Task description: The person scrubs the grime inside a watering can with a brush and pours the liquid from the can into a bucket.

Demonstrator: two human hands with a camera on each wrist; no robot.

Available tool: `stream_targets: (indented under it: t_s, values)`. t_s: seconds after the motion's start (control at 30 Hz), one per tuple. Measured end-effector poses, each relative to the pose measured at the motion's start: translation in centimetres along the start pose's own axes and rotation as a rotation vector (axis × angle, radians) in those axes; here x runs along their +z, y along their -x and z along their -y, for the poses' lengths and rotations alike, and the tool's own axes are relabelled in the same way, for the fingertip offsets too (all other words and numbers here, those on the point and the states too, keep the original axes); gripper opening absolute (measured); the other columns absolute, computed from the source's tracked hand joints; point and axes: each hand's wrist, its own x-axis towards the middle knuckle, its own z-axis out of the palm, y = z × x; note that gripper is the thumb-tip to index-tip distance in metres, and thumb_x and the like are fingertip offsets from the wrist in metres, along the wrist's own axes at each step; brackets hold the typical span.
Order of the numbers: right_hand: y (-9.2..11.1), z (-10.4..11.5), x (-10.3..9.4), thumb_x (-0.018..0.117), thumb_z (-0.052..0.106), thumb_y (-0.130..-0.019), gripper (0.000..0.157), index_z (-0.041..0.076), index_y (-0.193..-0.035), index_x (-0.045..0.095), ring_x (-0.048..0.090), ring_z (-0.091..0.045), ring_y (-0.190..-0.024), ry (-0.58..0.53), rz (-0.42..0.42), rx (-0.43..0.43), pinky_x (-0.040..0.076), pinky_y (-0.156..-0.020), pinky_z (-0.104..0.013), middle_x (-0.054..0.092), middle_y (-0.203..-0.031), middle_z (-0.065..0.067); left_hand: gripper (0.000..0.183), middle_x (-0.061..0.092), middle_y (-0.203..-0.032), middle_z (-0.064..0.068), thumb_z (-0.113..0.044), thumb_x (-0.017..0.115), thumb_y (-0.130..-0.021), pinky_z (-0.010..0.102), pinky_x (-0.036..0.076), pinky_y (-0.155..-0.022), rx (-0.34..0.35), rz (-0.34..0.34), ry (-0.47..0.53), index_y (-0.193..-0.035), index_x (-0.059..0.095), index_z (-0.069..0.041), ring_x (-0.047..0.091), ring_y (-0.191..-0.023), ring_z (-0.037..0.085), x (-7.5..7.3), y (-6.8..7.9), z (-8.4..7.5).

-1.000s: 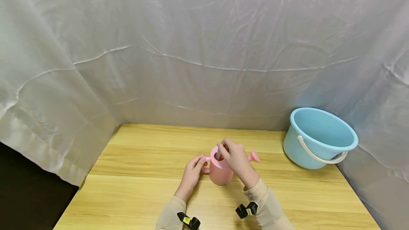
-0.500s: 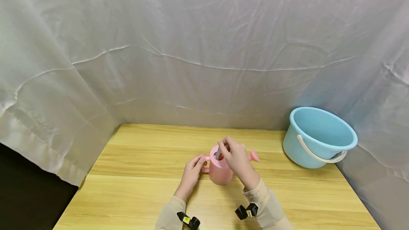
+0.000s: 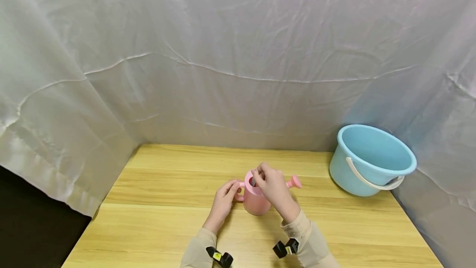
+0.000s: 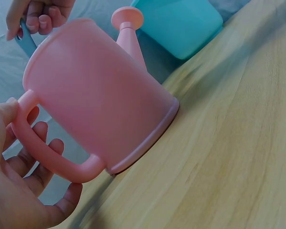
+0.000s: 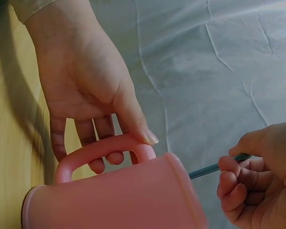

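Note:
A pink watering can [image 3: 256, 202] stands upright on the table, its spout with the round rose pointing right. My left hand [image 3: 222, 204] grips its handle [image 4: 47, 160], thumb on top and fingers through the loop. Above the top opening, my right hand [image 3: 274, 185] pinches the grey handle of a brush [image 5: 205, 171]. The brush's lower end reaches into the can and is hidden there. Something red shows inside the opening. In the left wrist view, the right hand [image 4: 43, 16] holds the brush at the can's rim.
A light blue bucket [image 3: 343, 173] with a white handle [image 3: 362, 177] stands at the table's back right. Grey cloth [image 3: 238, 106] hangs behind and at both sides of the wooden table [image 3: 156, 226].
My right hand rises slightly with the brush, showing pale bristles at the opening, then moves back down and a little left. The left hand and the can stay in place.

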Motion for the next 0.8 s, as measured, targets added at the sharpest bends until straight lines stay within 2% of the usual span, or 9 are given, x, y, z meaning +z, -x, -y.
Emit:
stream_targets:
  t_s: [0.17, 0.33, 0.53, 0.8]
  values:
    - [-0.04, 0.10, 0.11, 0.068, 0.009, -0.087, 0.015, 0.006, -0.075, 0.061, 0.044, -0.004, -0.051, 0.043, 0.064, 0.065, 0.039, -0.043, -0.012, 0.061, -0.060, -0.002, 0.041, 0.058, -0.101, 0.023, -0.028, 0.053, -0.101, 0.053, 0.060, -0.085, 0.022, 0.016, 0.002, -0.121, 0.060, 0.007, 0.057, -0.090, 0.014, -0.09, 0.00, 0.13]
    - [-0.15, 0.07, 0.08, 0.070, 0.011, -0.087, 0.014, 0.005, -0.081, 0.059, 0.039, -0.004, -0.047, 0.048, 0.104, 0.107, 0.032, -0.039, -0.012, 0.055, -0.055, 0.000, 0.042, 0.058, -0.101, 0.024, -0.026, 0.052, -0.102, 0.054, 0.060, -0.085, 0.036, 0.020, -0.010, -0.122, 0.058, 0.010, 0.057, -0.091, 0.015, -0.13, -0.04, 0.12]
    - [-0.27, -0.05, -0.02, 0.072, 0.011, -0.086, 0.017, 0.005, -0.099, 0.062, 0.034, 0.000, -0.042, 0.031, 0.138, 0.096, 0.027, -0.036, -0.011, 0.049, -0.051, 0.004, 0.040, 0.056, -0.105, 0.030, -0.024, 0.053, -0.101, 0.055, 0.059, -0.086, 0.007, 0.010, 0.014, -0.123, 0.059, 0.009, 0.056, -0.089, 0.015, 0.01, 0.02, -0.16]
    - [-0.43, -0.14, -0.27, 0.076, 0.008, -0.082, 0.024, 0.004, -0.103, 0.065, 0.041, -0.002, -0.047, 0.002, 0.192, 0.109, 0.036, -0.041, -0.013, 0.058, -0.059, 0.004, 0.040, 0.055, -0.105, 0.030, -0.024, 0.053, -0.101, 0.053, 0.060, -0.087, -0.011, 0.003, 0.009, -0.124, 0.058, 0.009, 0.056, -0.089, 0.013, 0.03, 0.01, -0.11]
